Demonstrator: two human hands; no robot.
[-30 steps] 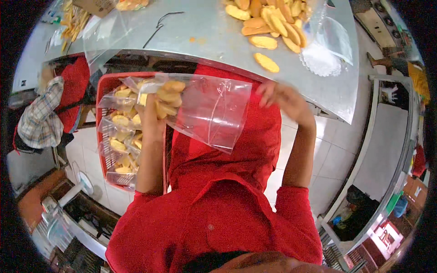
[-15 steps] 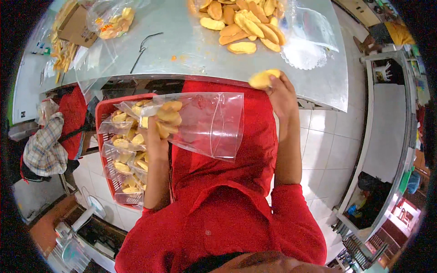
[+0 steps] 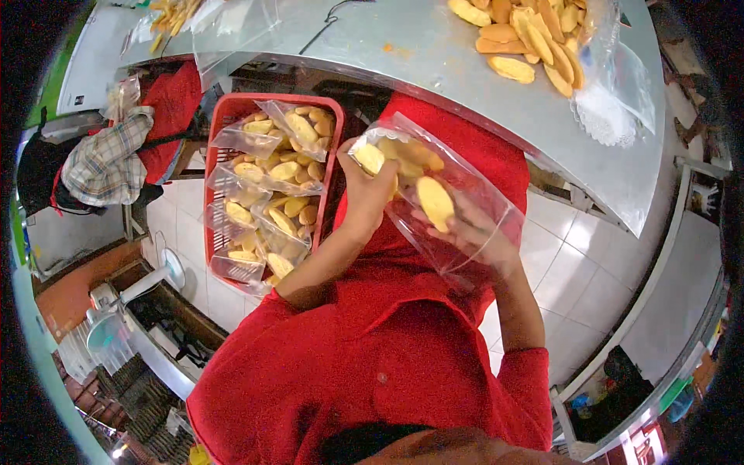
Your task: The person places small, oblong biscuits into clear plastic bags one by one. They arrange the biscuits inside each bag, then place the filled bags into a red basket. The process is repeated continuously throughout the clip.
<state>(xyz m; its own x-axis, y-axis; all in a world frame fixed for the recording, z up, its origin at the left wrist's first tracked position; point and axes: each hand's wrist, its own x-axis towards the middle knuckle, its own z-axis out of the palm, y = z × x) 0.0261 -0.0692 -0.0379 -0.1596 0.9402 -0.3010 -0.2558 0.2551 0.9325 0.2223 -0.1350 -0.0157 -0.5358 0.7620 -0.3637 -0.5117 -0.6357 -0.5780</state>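
My left hand [image 3: 366,186] is closed around the filled end of a clear plastic bag [image 3: 469,174], with several oval yellow biscuits [image 3: 411,153] bunched inside it. The bag slants across my lap, its wide end toward the right. My right hand [image 3: 484,240] reaches into that wide end, seen through the plastic. At its fingertips is a single oval biscuit [image 3: 435,201], pale yellow face up, apart from the bunch. Part of the right fingers is behind the biscuit.
Left of my lap stands a red plastic basket [image 3: 279,98] holding several bagged portions of biscuits [image 3: 287,167]. On the metal table [image 3: 403,66] ahead lie a biscuit pile [image 3: 535,39], a white lacy paper [image 3: 608,120] and a dark cord [image 3: 322,23]. The table's corner juts out at right.
My right hand has come from the table edge into the bag with the biscuit. The bag has tilted, its wide end lower. The view has shifted left, showing more of the basket.
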